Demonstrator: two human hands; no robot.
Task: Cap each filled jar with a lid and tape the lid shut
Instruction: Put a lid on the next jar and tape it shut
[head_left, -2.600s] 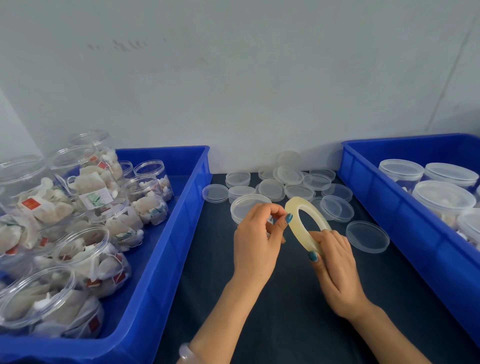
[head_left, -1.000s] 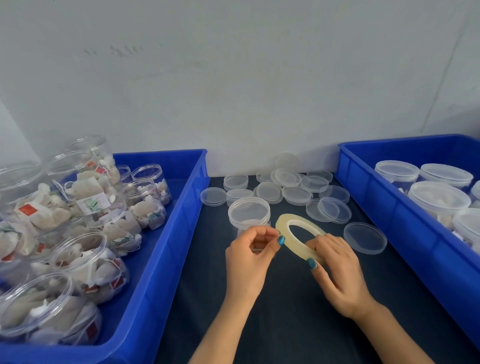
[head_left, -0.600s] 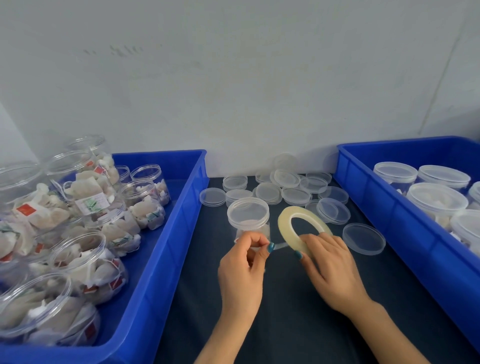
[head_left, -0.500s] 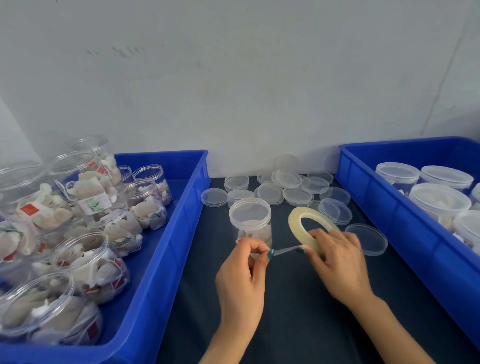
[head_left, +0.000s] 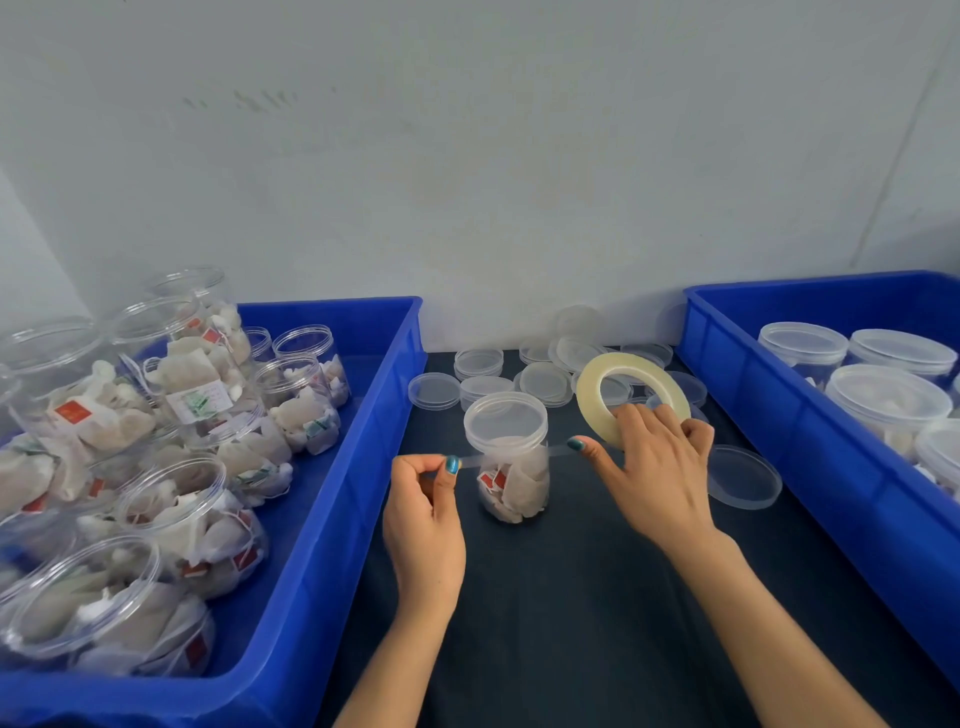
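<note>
A clear jar (head_left: 511, 480) of tea bags stands upright on the dark table, capped with a translucent lid (head_left: 505, 420). My right hand (head_left: 649, 467) grips a roll of clear tape (head_left: 589, 387) just right of the jar. My left hand (head_left: 423, 499) pinches the free tape end at the jar's left. A strip of tape (head_left: 519, 456) stretches between both hands, across the jar's front just below the lid.
A blue bin (head_left: 332, 519) on the left holds several uncapped filled jars (head_left: 171, 519). A blue bin (head_left: 779, 415) on the right holds several capped jars (head_left: 885, 397). Loose lids (head_left: 543, 382) lie behind the jar, and one lid (head_left: 743, 478) lies at right.
The hands have moved apart, pulling a longer strip off the roll. The strip now spans the front of the capped jar, which was behind the hands before.
</note>
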